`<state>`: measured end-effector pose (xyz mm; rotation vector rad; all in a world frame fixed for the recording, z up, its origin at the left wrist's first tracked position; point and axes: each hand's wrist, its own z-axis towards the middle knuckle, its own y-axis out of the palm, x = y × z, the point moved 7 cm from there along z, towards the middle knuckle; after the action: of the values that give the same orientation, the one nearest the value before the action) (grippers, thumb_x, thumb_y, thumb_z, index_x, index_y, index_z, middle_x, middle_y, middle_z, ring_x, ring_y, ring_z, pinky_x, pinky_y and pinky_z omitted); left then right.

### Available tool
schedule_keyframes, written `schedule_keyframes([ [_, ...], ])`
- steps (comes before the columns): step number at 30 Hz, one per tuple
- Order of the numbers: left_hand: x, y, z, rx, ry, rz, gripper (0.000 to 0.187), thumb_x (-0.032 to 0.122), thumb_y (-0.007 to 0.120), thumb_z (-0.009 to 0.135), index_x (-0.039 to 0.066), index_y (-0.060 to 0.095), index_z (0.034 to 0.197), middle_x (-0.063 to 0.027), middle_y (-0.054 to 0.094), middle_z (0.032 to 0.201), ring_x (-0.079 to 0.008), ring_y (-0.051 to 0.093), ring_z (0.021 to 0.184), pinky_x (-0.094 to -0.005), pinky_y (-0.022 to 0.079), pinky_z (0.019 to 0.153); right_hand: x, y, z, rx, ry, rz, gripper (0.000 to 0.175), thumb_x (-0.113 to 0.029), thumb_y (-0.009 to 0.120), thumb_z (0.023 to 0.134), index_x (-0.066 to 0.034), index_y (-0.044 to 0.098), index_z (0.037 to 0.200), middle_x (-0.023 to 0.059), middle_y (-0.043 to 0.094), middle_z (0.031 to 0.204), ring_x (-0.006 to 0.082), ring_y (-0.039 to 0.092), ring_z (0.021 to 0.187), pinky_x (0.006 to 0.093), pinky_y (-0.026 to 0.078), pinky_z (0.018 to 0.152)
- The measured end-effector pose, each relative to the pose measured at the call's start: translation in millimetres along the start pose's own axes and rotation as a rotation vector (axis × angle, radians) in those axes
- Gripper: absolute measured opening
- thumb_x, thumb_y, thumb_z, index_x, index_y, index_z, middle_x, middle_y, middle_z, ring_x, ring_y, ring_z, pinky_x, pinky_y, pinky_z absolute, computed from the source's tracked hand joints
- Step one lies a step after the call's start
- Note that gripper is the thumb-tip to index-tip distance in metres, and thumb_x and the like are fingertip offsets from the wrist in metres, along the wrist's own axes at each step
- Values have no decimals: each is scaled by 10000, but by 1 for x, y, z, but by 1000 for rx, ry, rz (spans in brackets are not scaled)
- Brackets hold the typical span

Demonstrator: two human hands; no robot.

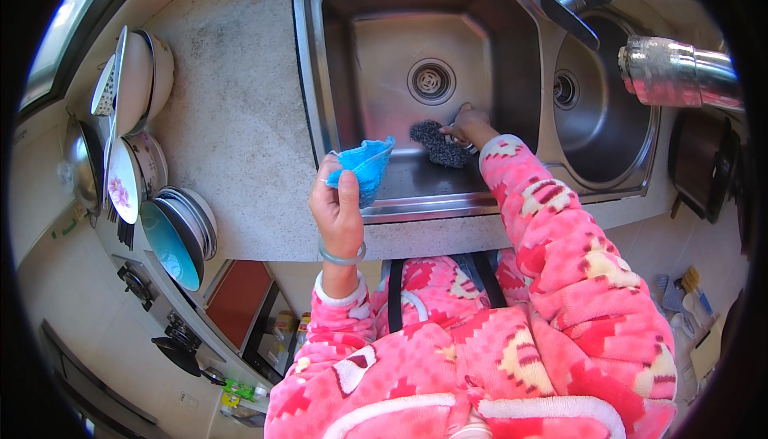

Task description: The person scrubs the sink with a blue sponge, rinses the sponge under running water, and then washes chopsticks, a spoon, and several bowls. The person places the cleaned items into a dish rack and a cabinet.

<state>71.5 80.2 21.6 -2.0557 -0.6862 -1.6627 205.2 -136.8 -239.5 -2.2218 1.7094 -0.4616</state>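
Note:
My left hand (337, 202) pinches a folded bright blue cloth (366, 166) between thumb and fingers, above the front left rim of the stainless steel sink (420, 204). A pale bangle circles that wrist. Down in the large square basin, my right hand (470, 125) grips the edge of a dark grey scouring pad (441, 144), which lies on the basin floor toward the front. Part of the pad's right side is hidden by the fingers. The round drain strainer (431, 81) sits just beyond the pad.
Stacked bowls (133, 88) and a turquoise bowl (173, 241) stand left on the speckled countertop (240, 109). A chrome faucet (666, 72) reaches in from the right, over the smaller round basin (600, 121). A gas stove (180, 337) is at lower left.

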Motion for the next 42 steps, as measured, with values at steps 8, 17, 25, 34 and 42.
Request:
schedule_keyframes([
  [8,0,0,1,-21,-14,6,158,153,470,908,39,462,800,-6,421,789,-64,386,721,-199,345,636,8,14,20,-22,41,73,888,-615,637,661,48,387,1197,168,536,1141,349,563,1019,423,491,795],
  [17,0,-3,3,4,-18,18,166,180,480,908,31,477,836,-13,444,813,-71,405,742,-202,355,656,7,15,18,-83,15,16,892,-650,577,689,28,397,1241,135,467,1220,351,560,1020,425,504,768],
  [25,2,-1,5,-9,-10,2,170,179,481,908,22,480,839,-14,449,816,-68,408,741,-201,356,648,3,8,7,-65,-3,-11,872,-673,528,705,18,440,1230,136,451,1213,343,562,1017,419,511,755],
  [34,5,-2,3,-31,-31,2,163,168,468,911,29,470,825,-2,446,800,-57,388,718,-197,348,620,19,38,54,-62,-171,227,736,-476,691,693,97,473,1102,256,594,968,368,590,929,380,485,760],
  [42,3,2,2,22,-18,-32,158,163,464,912,32,468,823,-3,439,791,-58,387,726,-195,345,635,18,22,41,-81,-154,271,698,-417,731,674,91,481,1082,244,622,910,339,618,878,376,498,730],
])
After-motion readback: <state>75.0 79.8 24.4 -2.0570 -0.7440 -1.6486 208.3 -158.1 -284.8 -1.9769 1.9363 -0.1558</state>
